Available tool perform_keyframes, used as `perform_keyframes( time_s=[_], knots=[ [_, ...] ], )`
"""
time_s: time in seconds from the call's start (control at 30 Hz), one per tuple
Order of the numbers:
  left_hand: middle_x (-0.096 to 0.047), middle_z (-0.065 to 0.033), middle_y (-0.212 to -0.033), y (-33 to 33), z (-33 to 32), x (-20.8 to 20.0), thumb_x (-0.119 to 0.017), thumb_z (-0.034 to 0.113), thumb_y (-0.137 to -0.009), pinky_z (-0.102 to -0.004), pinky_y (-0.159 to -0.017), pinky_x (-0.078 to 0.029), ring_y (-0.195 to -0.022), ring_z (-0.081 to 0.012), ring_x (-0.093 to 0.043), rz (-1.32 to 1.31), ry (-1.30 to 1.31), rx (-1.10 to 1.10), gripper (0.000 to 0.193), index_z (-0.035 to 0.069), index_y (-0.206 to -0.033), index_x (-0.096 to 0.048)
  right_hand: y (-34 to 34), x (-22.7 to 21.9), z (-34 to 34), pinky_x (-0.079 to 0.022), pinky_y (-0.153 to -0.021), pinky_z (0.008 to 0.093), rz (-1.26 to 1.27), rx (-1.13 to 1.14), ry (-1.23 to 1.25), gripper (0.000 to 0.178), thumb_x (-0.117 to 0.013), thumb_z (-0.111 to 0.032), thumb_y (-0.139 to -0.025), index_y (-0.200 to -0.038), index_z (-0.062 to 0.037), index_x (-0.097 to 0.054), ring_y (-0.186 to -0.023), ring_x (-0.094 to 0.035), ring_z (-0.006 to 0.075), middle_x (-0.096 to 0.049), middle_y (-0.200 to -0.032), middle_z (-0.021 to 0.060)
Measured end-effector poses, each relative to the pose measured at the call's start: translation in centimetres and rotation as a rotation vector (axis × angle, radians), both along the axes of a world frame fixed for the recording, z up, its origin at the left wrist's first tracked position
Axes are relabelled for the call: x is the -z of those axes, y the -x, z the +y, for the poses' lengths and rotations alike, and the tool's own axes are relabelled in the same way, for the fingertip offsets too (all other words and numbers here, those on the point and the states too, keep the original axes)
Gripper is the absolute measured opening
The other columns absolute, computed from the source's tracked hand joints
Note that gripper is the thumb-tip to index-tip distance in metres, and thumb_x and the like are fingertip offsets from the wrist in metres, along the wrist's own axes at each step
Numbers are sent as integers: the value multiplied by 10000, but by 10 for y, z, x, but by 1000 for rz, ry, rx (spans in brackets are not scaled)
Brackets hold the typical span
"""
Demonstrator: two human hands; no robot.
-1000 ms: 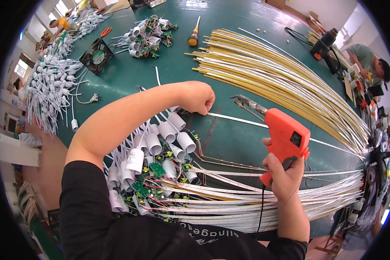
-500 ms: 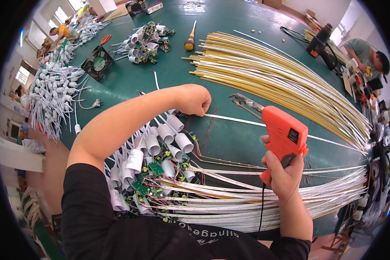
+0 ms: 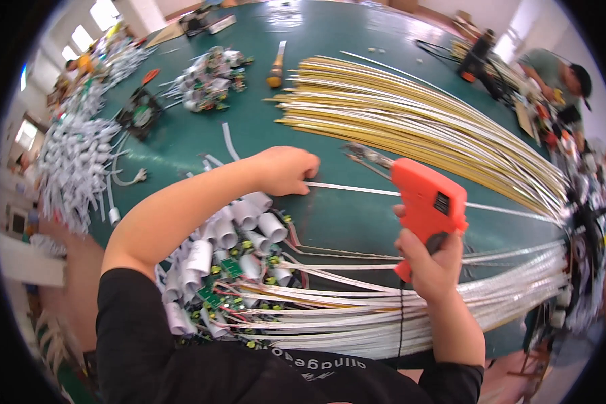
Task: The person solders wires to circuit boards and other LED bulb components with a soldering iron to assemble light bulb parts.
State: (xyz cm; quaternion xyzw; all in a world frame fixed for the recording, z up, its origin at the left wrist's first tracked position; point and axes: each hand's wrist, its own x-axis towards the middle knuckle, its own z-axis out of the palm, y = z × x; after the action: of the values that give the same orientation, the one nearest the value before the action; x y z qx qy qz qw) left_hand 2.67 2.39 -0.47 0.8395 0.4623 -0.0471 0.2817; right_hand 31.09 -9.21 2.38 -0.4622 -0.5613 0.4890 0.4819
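Observation:
My right hand (image 3: 432, 264) is wrapped round the grip of an orange-red soldering gun (image 3: 429, 195), its metal tip pointing left toward my other hand. My left hand (image 3: 289, 170) is closed in a pinch at the left end of a thin white LED strip (image 3: 353, 188), which runs right behind the gun. The soldering tip stays apart from the left fingers. Beneath my left forearm lie white plastic lamp caps (image 3: 271, 227) with small green circuit boards (image 3: 231, 267) and red wires. Several LED strips (image 3: 357, 294) run from these boards to the right.
A bundle of yellow and white strips (image 3: 397, 121) lies on the green table (image 3: 357, 30). Beyond are a screwdriver (image 3: 276, 67), a pile of boards and caps (image 3: 212, 77), a small fan (image 3: 139, 116) and white cabled parts (image 3: 77, 161). A person (image 3: 559, 77) works at the right.
The view has shifted, so the table's things sit further left. My left hand keeps its pinch at the strip's end, its fingers slightly turned. The soldering gun stays in my right hand.

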Motion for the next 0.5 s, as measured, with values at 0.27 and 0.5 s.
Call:
perform_keyframes(
  time_s=[0.27, 0.5],
  knots=[
    [-609, -134, -756, 9, -18, 3, -640, 134, -723, -408, -668, -480, -730, -354, -578, -108, -202, 71, 94, 50, -753, -610, -5, -20, 0, -458, -860, 298, 42, -77, -43, 461, -661, -45, -825, -1241, -20, -465, -973, -576, 126, -627, -1096, 79],
    [-629, -78, -749, 8, -37, -117, -653, -48, -732, -250, -531, -480, -583, -134, -596, -798, 506, -299, 211, -17, -923, -569, -42, -64, -10, -460, -703, 244, 202, 88, -191, 353, -642, -55, -842, -1176, -20, -533, -798, -557, 74, -618, -990, 26]
  ],
)
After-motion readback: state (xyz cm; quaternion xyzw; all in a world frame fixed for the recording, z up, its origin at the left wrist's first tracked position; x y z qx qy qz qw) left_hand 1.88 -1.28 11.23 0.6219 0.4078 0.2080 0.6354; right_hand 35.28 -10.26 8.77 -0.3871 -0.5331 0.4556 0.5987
